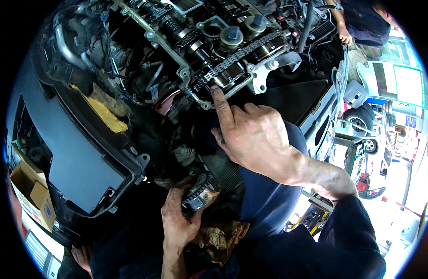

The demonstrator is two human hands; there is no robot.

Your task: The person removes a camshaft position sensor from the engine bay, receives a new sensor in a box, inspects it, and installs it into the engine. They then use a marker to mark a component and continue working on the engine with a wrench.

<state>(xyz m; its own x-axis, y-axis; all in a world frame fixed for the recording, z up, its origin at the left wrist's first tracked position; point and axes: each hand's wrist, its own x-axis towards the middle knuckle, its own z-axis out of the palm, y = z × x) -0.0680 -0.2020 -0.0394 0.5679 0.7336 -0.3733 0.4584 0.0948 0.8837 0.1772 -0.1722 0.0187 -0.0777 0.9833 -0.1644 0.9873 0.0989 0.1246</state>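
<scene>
My right hand [258, 132] reaches over the engine with the index finger stretched out and the other fingers loosely bent; nothing is in it. Its fingertip touches or nearly touches the engine just below the timing chain [244, 53], near the front edge of the open cylinder head [182, 72]. Lower down, my left hand [179, 218] grips a round, ridged metal part [202, 193] whose exact kind I cannot make out. Crumpled brown paper [221, 239] lies just beside the left wrist. A camshaft [195, 46] is exposed behind the chain.
A grey bumper panel [83, 162] runs along the left, with a cardboard box [32, 193] beyond it. One person's hand [345, 36] rests by the engine bay's far right; another hand [81, 255] shows at the lower left. Tyres [358, 123] stand in the workshop.
</scene>
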